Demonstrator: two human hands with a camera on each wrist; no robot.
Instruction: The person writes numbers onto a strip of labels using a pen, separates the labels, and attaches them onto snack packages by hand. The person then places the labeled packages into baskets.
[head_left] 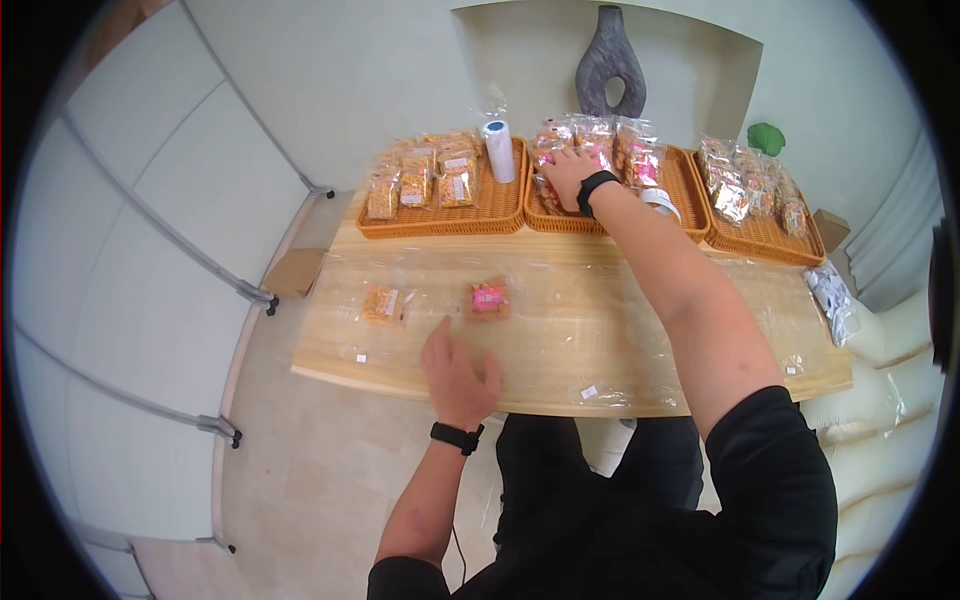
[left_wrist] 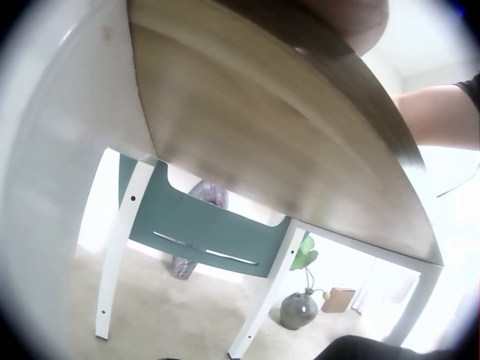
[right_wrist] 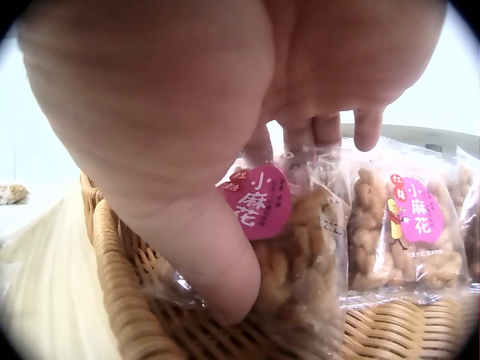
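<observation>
My right hand point(head_left: 568, 176) reaches into the middle wicker basket point(head_left: 590, 222). In the right wrist view its thumb lies across the front of a clear bag of fried dough twists point(right_wrist: 281, 262) with a pink label, while the fingers go over behind the bag's top. A second bag of dough twists point(right_wrist: 397, 232) stands beside it. My left hand point(head_left: 460, 378) hovers by the table's front edge, fingers loosely spread and holding nothing. Beyond it on the table lie a pink-labelled packet point(head_left: 488, 298) and a yellowish snack packet point(head_left: 382, 303).
A left basket point(head_left: 440, 228) holds yellowish packets and a white roll point(head_left: 499, 152). The right basket point(head_left: 770, 246) holds more bags. A white tape roll point(head_left: 660, 203) sits in the middle basket. Clear film covers the wooden table point(head_left: 420, 372); a grey vase point(head_left: 610, 60) stands behind.
</observation>
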